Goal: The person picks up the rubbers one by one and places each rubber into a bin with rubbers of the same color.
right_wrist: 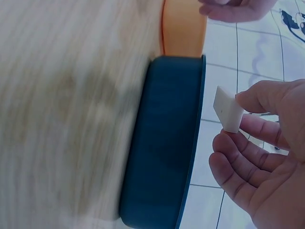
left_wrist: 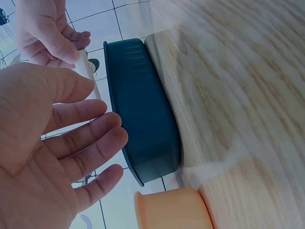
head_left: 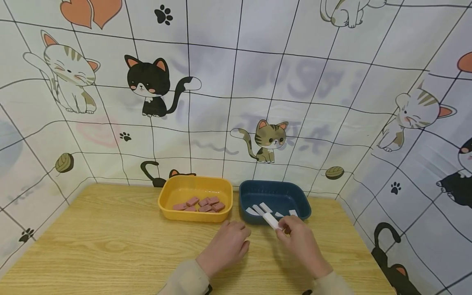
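Note:
My right hand (head_left: 300,241) pinches a white rectangular block (head_left: 271,221) between thumb and fingers, above the near rim of the dark blue bin (head_left: 243,205). In the right wrist view the same white block (right_wrist: 228,109) is tilted, one end toward the camera. Several white pieces (head_left: 265,207) lie inside the blue bin. My left hand (head_left: 226,246) is in front of the gap between the two bins and holds nothing. Its fingers are loosely bent in the left wrist view, where the left hand (left_wrist: 62,138) appears in front of the blue bin (left_wrist: 143,114).
To the left of the blue bin stands a yellow bin (head_left: 195,218) holding several pinkish-brown blocks (head_left: 204,203). Both bins sit at the back of a wooden table (head_left: 110,237). Behind it hangs a white sheet (head_left: 214,114) printed with cats and grid lines, which also covers the sides.

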`<state>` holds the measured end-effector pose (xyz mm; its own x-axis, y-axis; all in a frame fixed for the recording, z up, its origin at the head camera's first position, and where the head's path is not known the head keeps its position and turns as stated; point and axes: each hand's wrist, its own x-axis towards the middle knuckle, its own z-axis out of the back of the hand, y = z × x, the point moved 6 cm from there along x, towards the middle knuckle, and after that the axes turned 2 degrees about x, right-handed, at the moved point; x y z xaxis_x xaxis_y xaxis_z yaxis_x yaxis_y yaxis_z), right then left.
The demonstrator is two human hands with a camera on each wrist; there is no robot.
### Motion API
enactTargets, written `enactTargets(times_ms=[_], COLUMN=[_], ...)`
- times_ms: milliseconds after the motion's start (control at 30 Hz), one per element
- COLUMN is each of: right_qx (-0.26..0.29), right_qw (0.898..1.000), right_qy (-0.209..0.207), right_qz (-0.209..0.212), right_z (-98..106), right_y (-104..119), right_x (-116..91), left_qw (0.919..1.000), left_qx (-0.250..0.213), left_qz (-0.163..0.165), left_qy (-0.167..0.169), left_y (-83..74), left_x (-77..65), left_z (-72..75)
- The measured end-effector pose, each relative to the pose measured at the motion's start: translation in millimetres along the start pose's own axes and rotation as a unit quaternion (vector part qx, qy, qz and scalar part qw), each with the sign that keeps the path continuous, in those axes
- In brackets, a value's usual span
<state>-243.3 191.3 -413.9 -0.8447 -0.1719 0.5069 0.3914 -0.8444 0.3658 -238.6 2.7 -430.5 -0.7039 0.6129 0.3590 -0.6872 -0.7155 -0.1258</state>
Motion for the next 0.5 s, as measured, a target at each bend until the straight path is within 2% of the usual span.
enactTargets(times_ms=[500], right_qx=[-0.006], right_qw=[0.999], right_qy=[0.024], right_qz=[-0.043], right_z=[-3], right_y=[-33], right_x=[27], left_qw=[0.9999], left_qx=[-0.008], left_qz=[0.001], left_qy=[0.014], left_y=[-0.5], left_x=[12.7], left_z=[-1.2])
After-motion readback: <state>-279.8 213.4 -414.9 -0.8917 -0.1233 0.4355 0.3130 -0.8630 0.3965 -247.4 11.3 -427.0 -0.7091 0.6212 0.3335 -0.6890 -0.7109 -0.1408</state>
